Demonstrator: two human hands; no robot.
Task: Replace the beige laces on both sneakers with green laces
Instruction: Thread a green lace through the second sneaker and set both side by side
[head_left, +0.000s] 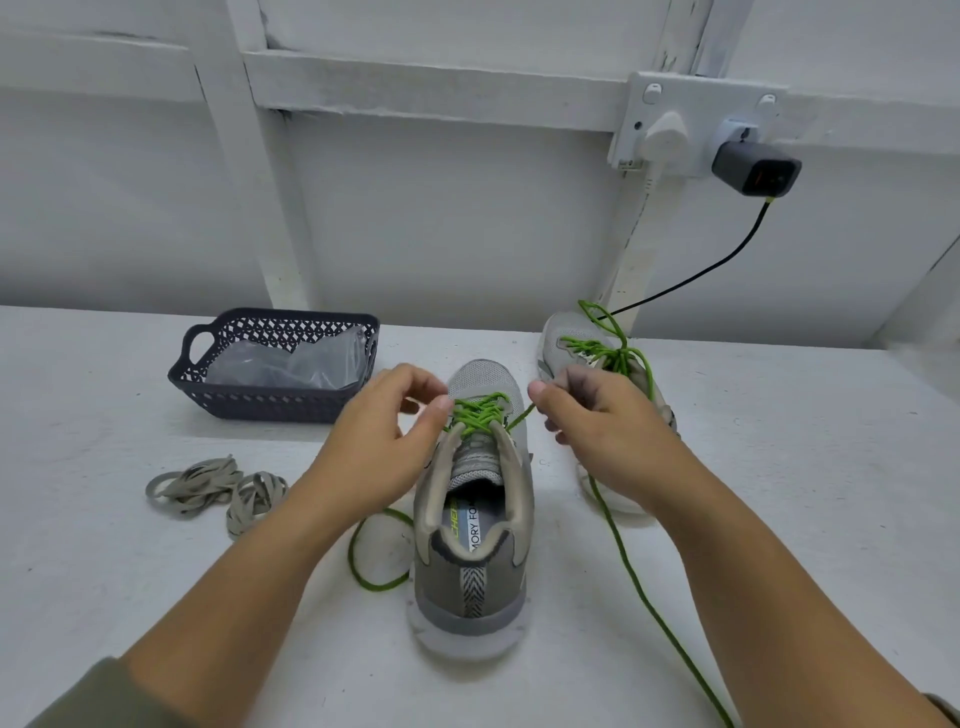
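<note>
A grey sneaker (475, 525) stands in front of me, heel toward me, with a green lace (480, 413) crossed through its lower eyelets. My left hand (382, 441) pinches the lace's left end by the left eyelets; its slack loops on the table at the left. My right hand (605, 431) grips the right end, which trails down toward the right edge of view. The second sneaker (574, 338) stands behind my right hand, laced in green with loose ends. Two beige laces (213, 491) lie bundled on the table at the left.
A dark perforated basket (275, 364) holding a clear plastic bag stands at the back left. On the wall, a socket plate carries a white plug and a black charger (756, 169), whose cable runs down behind the far sneaker.
</note>
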